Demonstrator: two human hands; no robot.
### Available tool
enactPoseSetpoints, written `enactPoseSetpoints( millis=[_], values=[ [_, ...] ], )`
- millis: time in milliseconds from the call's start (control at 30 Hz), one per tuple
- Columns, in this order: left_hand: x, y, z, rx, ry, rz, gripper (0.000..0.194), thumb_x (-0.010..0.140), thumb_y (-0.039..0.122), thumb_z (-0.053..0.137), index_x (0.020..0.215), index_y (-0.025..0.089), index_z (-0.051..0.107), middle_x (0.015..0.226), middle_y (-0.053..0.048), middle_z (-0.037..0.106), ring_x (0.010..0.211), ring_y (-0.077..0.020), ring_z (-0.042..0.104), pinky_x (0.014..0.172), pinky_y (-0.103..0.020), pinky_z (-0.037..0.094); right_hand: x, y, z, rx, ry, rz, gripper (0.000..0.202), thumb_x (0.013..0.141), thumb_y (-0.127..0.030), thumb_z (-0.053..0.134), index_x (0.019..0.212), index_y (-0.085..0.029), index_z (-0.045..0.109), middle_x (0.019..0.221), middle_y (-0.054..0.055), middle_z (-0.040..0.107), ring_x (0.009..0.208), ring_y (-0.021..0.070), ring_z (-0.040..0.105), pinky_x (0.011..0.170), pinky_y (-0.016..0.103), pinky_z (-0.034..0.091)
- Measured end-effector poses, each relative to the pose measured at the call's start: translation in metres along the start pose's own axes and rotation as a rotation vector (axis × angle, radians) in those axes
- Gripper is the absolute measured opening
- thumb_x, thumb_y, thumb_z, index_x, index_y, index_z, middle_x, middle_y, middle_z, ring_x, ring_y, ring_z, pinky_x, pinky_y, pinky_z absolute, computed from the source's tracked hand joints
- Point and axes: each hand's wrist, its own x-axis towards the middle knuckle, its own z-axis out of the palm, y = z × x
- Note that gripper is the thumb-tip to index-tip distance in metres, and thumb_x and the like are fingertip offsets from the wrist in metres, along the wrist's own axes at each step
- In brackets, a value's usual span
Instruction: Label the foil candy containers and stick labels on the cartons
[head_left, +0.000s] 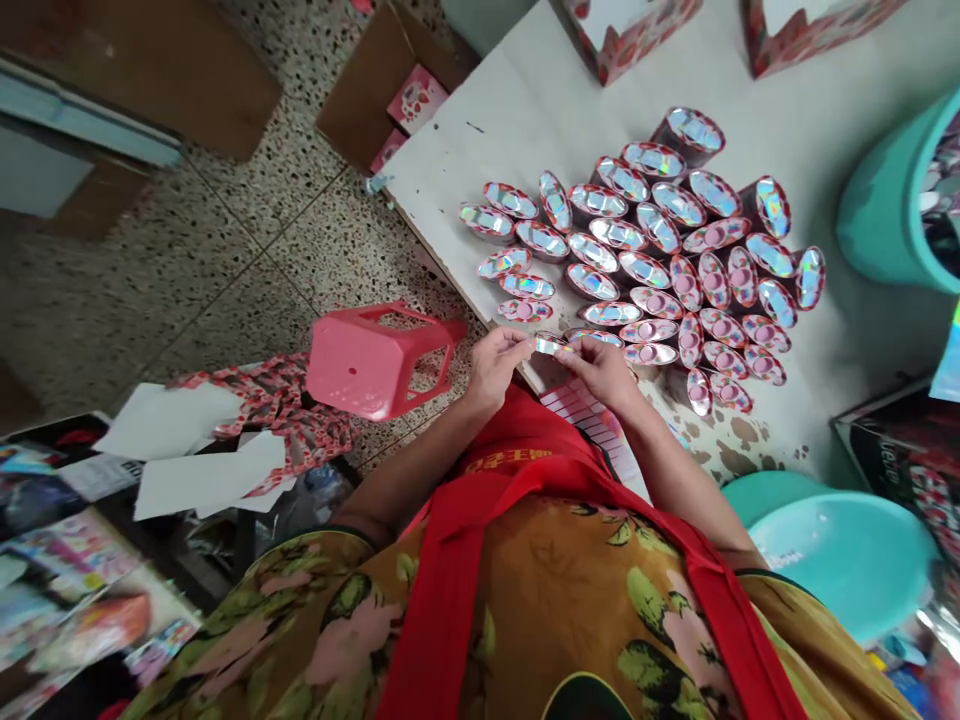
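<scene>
My left hand pinches one end of a small shiny holographic strip. At its other end, my right hand grips the same strip between thumb and fingertips. Both hands are at the near edge of the white table. Just beyond them stand several oval containers with red-patterned rims and shiny holographic tops, some bearing a pink round piece. Below my right hand lies a sheet with rows of lines, partly hidden by my arm and the red apron.
A pink plastic stool stands left of the table. Teal tubs and a teal basin are on the right. Cartons sit at the far edge. An open cardboard box and patterned scraps lie at left.
</scene>
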Motion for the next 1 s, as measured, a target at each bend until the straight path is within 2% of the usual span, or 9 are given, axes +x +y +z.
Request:
enactPoseSetpoints(
  millis=[133, 267, 433, 533, 600, 733, 800, 867, 1000],
  values=[
    [0.021, -0.004, -0.018, 0.159, 0.166, 0.078, 0.014, 0.076, 0.031, 0.071, 0.078, 0.019, 0.065, 0.073, 0.001, 0.061, 0.067, -0.0116, 0.055, 0.068, -0.024, 0.045, 0.031, -0.018, 0.007, -0.109, -0.019, 0.018, 0.038, 0.082, -0.057, 0.063, 0.077, -0.019, 0.066, 0.067, 0.002, 0.067, 0.058, 0.0143, 0.057, 0.056, 0.026, 0.042],
    [0.046, -0.010, -0.024, 0.514, 0.347, 0.239, 0.006, 0.080, 0.025, 0.071, 0.077, 0.021, 0.068, 0.086, -0.002, 0.061, 0.080, -0.0156, 0.057, 0.082, -0.029, 0.047, 0.055, -0.043, 0.016, -0.466, 0.100, 0.043, 0.023, 0.085, -0.039, 0.062, 0.074, -0.019, 0.068, 0.064, 0.002, 0.066, 0.062, 0.0176, 0.061, 0.061, 0.028, 0.042],
    [0.064, -0.019, -0.014, 0.755, 0.388, 0.299, 0.009, 0.080, 0.023, 0.074, 0.079, 0.022, 0.066, 0.091, -0.004, 0.062, 0.094, -0.0206, 0.056, 0.093, -0.034, 0.044, 0.077, -0.050, 0.026, -0.765, 0.212, 0.094, 0.012, 0.078, -0.028, 0.065, 0.070, -0.019, 0.069, 0.072, 0.009, 0.067, 0.080, 0.0264, 0.064, 0.072, 0.034, 0.043],
    [0.076, -0.025, -0.016, 0.651, 0.391, 0.260, 0.019, 0.075, 0.023, 0.077, 0.086, 0.022, 0.061, 0.087, -0.001, 0.060, 0.088, -0.0175, 0.058, 0.084, -0.029, 0.046, 0.084, -0.044, 0.020, -0.722, 0.285, 0.081, 0.013, 0.075, -0.030, 0.070, 0.072, -0.018, 0.068, 0.073, 0.009, 0.065, 0.083, 0.0273, 0.061, 0.074, 0.035, 0.044],
    [0.085, -0.027, -0.022, 0.519, 0.306, 0.201, 0.018, 0.075, 0.023, 0.075, 0.083, 0.021, 0.059, 0.077, 0.003, 0.057, 0.076, -0.0140, 0.057, 0.075, -0.025, 0.045, 0.080, -0.037, 0.007, -0.647, 0.341, 0.014, 0.018, 0.076, -0.034, 0.072, 0.080, -0.018, 0.068, 0.078, 0.007, 0.065, 0.082, 0.0247, 0.059, 0.075, 0.035, 0.044],
    [0.087, -0.021, -0.033, 0.470, 0.222, 0.152, 0.018, 0.075, 0.025, 0.076, 0.084, 0.021, 0.061, 0.074, 0.003, 0.055, 0.072, -0.0133, 0.056, 0.071, -0.024, 0.045, 0.024, -0.005, -0.033, -0.480, 0.487, -0.129, 0.029, 0.088, -0.046, 0.062, 0.095, -0.019, 0.067, 0.090, 0.006, 0.067, 0.080, 0.0197, 0.059, 0.075, 0.033, 0.047],
    [0.073, -0.015, -0.031, 0.574, 0.281, 0.238, 0.026, 0.075, 0.027, 0.078, 0.095, 0.022, 0.063, 0.087, 0.000, 0.059, 0.084, -0.0161, 0.057, 0.079, -0.027, 0.046, -0.023, 0.021, -0.051, -0.457, 0.556, -0.112, 0.036, 0.089, -0.055, 0.059, 0.096, -0.020, 0.068, 0.093, 0.007, 0.070, 0.084, 0.0216, 0.062, 0.079, 0.036, 0.049],
    [0.052, -0.012, -0.019, 0.675, 0.235, 0.387, 0.028, 0.079, 0.027, 0.076, 0.103, 0.022, 0.063, 0.101, -0.004, 0.061, 0.097, -0.0189, 0.057, 0.088, -0.030, 0.046, -0.069, 0.050, -0.061, -0.499, 0.540, -0.089, 0.042, 0.083, -0.059, 0.066, 0.099, -0.021, 0.070, 0.101, 0.010, 0.073, 0.094, 0.0265, 0.065, 0.087, 0.041, 0.050],
    [0.007, -0.024, 0.032, 0.808, -0.309, 0.672, 0.011, 0.091, 0.027, 0.065, 0.100, 0.021, 0.066, 0.102, -0.006, 0.064, 0.103, -0.0205, 0.057, 0.096, -0.034, 0.045, -0.121, 0.090, -0.057, -0.502, 0.443, 0.065, 0.035, 0.085, -0.051, 0.063, 0.097, -0.020, 0.075, 0.099, 0.014, 0.076, 0.094, 0.0297, 0.069, 0.089, 0.044, 0.051]
  ],
)
